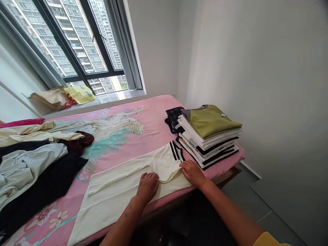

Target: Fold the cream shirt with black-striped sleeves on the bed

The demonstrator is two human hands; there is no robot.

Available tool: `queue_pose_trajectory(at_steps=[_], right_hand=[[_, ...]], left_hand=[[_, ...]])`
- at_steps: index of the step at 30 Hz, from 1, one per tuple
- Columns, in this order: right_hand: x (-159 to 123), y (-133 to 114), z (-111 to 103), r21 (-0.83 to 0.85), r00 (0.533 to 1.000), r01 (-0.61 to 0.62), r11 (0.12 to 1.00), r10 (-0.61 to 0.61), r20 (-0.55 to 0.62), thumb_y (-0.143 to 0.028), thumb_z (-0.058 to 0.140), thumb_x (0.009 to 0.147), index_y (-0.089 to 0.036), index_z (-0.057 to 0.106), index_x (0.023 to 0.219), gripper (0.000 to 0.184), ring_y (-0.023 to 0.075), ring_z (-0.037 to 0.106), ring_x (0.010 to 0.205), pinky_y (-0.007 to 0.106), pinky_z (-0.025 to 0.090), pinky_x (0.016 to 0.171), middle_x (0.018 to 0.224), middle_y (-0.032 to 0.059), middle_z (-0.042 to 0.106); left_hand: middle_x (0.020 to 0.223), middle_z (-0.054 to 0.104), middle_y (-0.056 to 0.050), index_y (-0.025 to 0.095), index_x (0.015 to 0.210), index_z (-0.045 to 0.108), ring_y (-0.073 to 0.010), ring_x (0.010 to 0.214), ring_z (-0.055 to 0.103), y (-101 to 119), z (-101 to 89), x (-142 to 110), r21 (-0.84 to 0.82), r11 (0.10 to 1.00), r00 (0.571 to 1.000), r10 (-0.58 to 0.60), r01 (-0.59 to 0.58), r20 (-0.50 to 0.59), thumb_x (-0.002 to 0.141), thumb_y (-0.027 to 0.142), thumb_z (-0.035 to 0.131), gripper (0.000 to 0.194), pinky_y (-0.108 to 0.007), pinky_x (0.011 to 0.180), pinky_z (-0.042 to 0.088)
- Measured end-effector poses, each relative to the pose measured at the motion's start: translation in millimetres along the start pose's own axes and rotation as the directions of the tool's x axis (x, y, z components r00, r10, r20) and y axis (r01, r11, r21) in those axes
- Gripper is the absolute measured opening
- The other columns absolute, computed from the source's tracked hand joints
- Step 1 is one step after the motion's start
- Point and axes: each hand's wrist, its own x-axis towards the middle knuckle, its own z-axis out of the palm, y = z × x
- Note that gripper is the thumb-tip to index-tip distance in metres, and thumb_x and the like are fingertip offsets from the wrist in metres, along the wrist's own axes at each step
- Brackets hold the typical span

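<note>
your left hand [148,186] lay knuckles-up on the cream shirt [133,186] at lower centre of the frame, fingers curled down and pinching a ridge of cloth at the fold. your right hand [192,172] sat just right of it, flatter, fingertips pressing the same fold near the shirt's striped collar [176,151]; whether it truly gripped cloth or only pinned it, i could not tell. two hands close together on one crease looked to me like the way to keep the fold straight while the sleeve [120,172] lay turned in across the body.

the shirt stretched from the collar at centre right down to the lower left edge of the frame, along the near edge of the pink bed [153,116]. its hem end hung close to that edge, so there was little margin on your side.

right of your hands, touching or almost touching the collar, stood a stack [210,136] of folded clothes with a green shirt on top, close to the bed's corner and the wall. that side was tight.

at left of the frame lay a loose heap [38,164] of unfolded clothes, dark and pale, apart from the cream shirt. between them, and above the shirt toward the window [77,44] at upper left, the bed showed open cover. bags [66,96] sat on the sill.
</note>
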Motion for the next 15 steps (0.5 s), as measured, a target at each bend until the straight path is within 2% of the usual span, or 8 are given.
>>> queue_pose_trajectory(at_steps=[2,5,10,12,15], right_hand=[[2,-3,-10,0.012,0.999,0.022,1.000,-0.021,-0.034,-0.014,0.048,0.083,-0.019,0.058,0.093,0.016,0.0195,0.052,0.094,0.035,0.039,0.087,0.093,0.0059,0.063],[0,-10,-23,0.039,0.998,0.049,0.998,-0.046,-0.053,-0.015,0.049,0.083,-0.019,0.058,0.091,0.013,0.0198,0.051,0.096,0.035,0.038,0.088,0.095,0.0059,0.062],[-12,-16,-25,0.062,0.999,0.043,0.997,-0.043,-0.003,-0.019,0.052,0.083,-0.020,0.059,0.088,0.009,0.0197,0.051,0.095,0.035,0.038,0.087,0.092,0.0051,0.061],[-15,-15,-22,0.071,0.999,0.033,0.997,-0.033,0.000,-0.021,0.052,0.084,-0.020,0.060,0.088,0.009,0.0196,0.051,0.094,0.035,0.038,0.086,0.090,0.0051,0.061],[-15,-15,-19,0.094,0.999,0.032,0.995,-0.032,-0.010,-0.022,0.051,0.086,-0.020,0.059,0.089,0.009,0.0195,0.052,0.092,0.034,0.038,0.085,0.090,0.0052,0.062]], left_hand=[[0.091,0.068,-0.004,0.022,0.088,0.057,-0.0196,0.090,0.061,-3,-8.9,3,0.000,1.000,0.999,0.013,-0.013,-0.052,0.079,0.012,0.041,0.020,-0.041,0.093,0.038],[0.102,0.067,-0.004,0.023,0.089,0.058,-0.0194,0.102,0.059,-13,-20.8,2,0.010,0.999,0.991,0.041,-0.040,-0.127,0.079,0.013,0.042,0.022,-0.041,0.098,0.035],[0.113,0.064,-0.004,0.027,0.089,0.064,-0.0229,0.114,0.054,-24,-23.0,-12,0.093,0.993,0.997,0.077,-0.075,-0.027,0.074,0.013,0.046,0.027,-0.047,0.103,0.031],[0.126,0.058,-0.006,0.027,0.104,0.062,-0.0263,0.123,0.047,-20,-16.7,-15,0.117,0.990,0.996,0.083,-0.080,-0.015,0.073,0.015,0.049,0.035,-0.051,0.105,0.028],[0.139,0.045,-0.010,0.024,0.130,0.046,-0.0277,0.131,0.037,4,-0.9,-8,0.082,0.991,0.995,0.103,-0.102,-0.014,0.075,0.026,0.054,0.056,-0.051,0.109,0.024]])
